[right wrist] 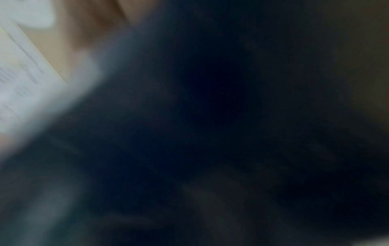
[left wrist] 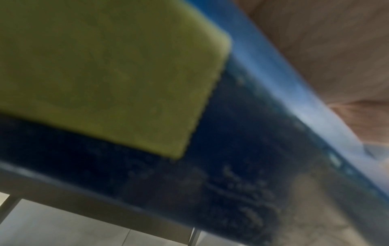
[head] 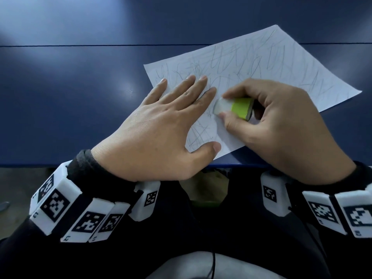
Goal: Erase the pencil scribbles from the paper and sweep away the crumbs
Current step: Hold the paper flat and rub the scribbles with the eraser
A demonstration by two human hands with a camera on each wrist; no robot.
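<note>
Pinning the paper [head: 251, 77] is the job of our left hand [head: 157, 127]: we are laying it flat at about eight o'clock on the sheet, fingers spread and straight, thumb near the near edge. We are judging the sheet as light, thin and quick to crease or skid on the smooth table [head: 70, 87], so we are keeping that flat press close beside the rubbing spot. Moving right, our right hand [head: 277, 125] is pinching the eraser [head: 231, 106] between thumb and fingertips, its white tip touching the sheet just beside the left index finger. It is looking small, firm and slightly rubbery; we are taking it low, by the green sleeve. Scribbles [head: 261, 61] are covering most of the sheet toward two o'clock. Both wrist views are too blurred for us to add much. Floor is showing below the table's near edge.
</note>
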